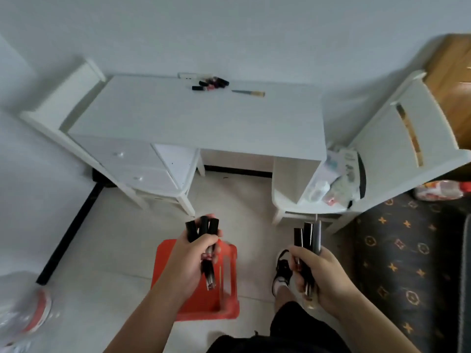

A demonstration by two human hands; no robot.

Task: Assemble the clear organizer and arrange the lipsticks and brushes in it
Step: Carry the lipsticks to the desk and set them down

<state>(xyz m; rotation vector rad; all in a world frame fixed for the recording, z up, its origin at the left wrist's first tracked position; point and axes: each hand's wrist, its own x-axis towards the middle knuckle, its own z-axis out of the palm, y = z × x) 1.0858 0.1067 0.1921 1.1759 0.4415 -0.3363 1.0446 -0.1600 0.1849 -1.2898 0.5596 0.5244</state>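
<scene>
Black slim cosmetic tubes (pixel 202 231) stand bunched in the left hand (pixel 193 261), fingers curled tightly round them; the right hand (pixel 322 273) grips a second bundle of dark tubes and grey brush handles (pixel 308 240); more lipsticks (pixel 211 83) lie on the far white wooden desk (pixel 193 118), above an orange plastic stool (pixel 201 289).

Your left hand (pixel 195 256) is raised in front of you, its fingers curled tight around a bundle of dark tubes (pixel 204 231). Your right hand (pixel 319 273) sits level with it, well apart, gripping a second bundle (pixel 307 238). Both forearms reach forward, bare.
</scene>
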